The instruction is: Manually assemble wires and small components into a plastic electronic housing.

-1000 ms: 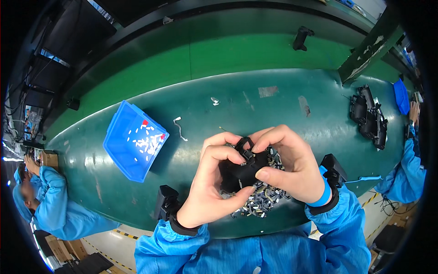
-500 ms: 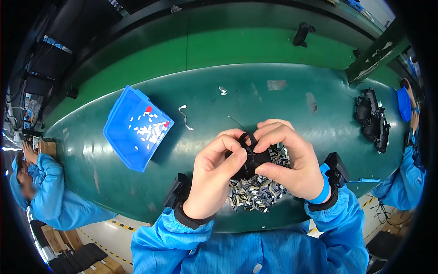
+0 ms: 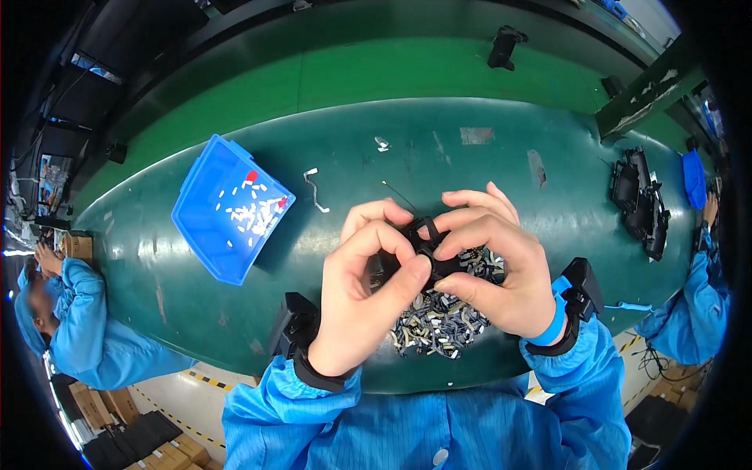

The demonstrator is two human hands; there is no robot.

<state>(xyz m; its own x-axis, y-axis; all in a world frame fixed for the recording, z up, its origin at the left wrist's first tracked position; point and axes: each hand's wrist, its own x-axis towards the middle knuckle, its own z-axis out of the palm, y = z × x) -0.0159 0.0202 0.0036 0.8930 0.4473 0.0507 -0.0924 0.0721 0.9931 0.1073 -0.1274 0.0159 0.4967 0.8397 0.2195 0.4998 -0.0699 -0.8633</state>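
Note:
Both hands are round a small black plastic part (image 3: 424, 229) with strap-like loops on top. A thin black wire (image 3: 401, 196) with a light tip sticks out from its far side. My left hand (image 3: 364, 286) presses it with the thumb, fingers curled over the far left. Thumb and fingertips of my right hand (image 3: 505, 278) pinch its right side, other fingers raised. The fingers hide much of the part. Below it on the table lies a heap of short grey, black and pale cable pieces with connectors (image 3: 442, 323).
On the green table (image 3: 258, 329), a blue bin (image 3: 205, 235) at left holds small white pieces and bits of red. A short cable (image 3: 314, 189) and a white scrap (image 3: 381, 144) lie beyond my hands. Black moulded parts (image 3: 640, 204) sit far right. Co-workers in blue are at both ends.
The fingers of my left hand have spread and shifted slightly left. My right fingers have lifted and opened a little, so more of the black part shows. The whole view has shifted slightly.

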